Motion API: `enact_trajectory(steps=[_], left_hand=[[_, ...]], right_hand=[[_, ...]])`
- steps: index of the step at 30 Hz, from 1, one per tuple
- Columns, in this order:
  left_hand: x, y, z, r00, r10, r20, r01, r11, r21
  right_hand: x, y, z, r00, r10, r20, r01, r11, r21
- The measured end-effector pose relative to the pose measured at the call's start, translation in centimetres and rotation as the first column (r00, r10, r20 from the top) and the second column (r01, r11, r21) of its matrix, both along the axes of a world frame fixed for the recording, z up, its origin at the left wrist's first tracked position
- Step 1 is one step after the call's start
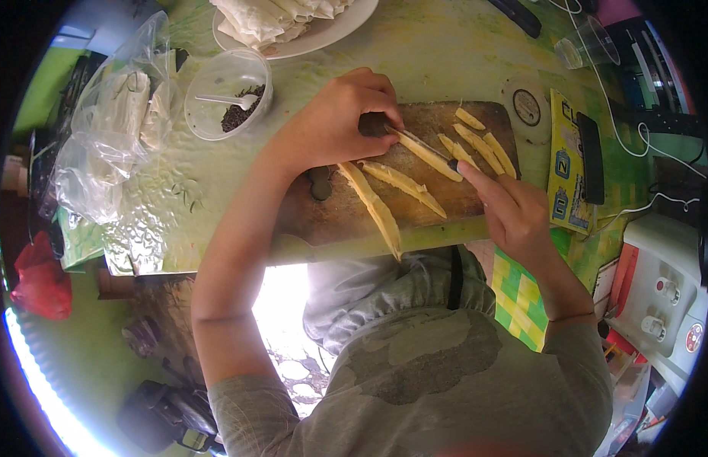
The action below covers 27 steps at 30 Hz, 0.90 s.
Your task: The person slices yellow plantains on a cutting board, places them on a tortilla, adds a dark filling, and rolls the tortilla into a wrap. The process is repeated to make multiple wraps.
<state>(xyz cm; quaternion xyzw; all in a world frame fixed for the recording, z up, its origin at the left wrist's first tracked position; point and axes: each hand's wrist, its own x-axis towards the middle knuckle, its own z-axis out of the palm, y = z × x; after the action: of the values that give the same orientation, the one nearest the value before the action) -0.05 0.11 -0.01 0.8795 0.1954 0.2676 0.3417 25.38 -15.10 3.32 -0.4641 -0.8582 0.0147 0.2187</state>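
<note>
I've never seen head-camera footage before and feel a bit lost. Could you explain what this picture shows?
Of course. There is no robot: the bare hands belong to the person wearing the camera. This single picture comes from a wide fisheye camera on their head, looking down, so straight edges bend near the rim.

The left hand pinches one end of a yellow strip. The right hand holds what looks like a thin knife along it. More strips lie on a brown cutting board.

Elsewhere on the green table are a clear tub with dark bits and a white spoon, a plate of pale, folded pieces and a clear plastic bag.
</note>
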Motion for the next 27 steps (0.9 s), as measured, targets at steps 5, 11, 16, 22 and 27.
enact_trajectory(steps=[5,11,16,22,27], left_hand=[[0.01,0.01,0.09,1.0,-0.004,0.003,0.004,1.0,0.007],[-0.01,0.1,0.01,1.0,0.0,-0.015,0.0,1.0,-0.008],[0.02,0.09,-0.02,1.0,-0.002,-0.01,0.002,1.0,-0.006],[-0.01,0.03,0.1,1.0,0.004,-0.015,-0.004,1.0,-0.009],[0.01,0.02,0.12,1.0,0.005,-0.019,-0.005,1.0,-0.011]], right_hand=[[-0.02,-0.06,0.04,1.0,-0.003,0.011,0.003,1.0,-0.004],[-0.05,-0.04,0.05,1.0,-0.002,0.014,0.002,1.0,0.003],[0.02,-0.01,-0.12,1.0,-0.002,0.015,0.002,1.0,0.004],[0.03,0.0,-0.06,1.0,0.001,0.023,-0.001,1.0,0.005],[0.23,-0.07,-0.33,1.0,0.001,0.028,-0.001,1.0,0.008]])
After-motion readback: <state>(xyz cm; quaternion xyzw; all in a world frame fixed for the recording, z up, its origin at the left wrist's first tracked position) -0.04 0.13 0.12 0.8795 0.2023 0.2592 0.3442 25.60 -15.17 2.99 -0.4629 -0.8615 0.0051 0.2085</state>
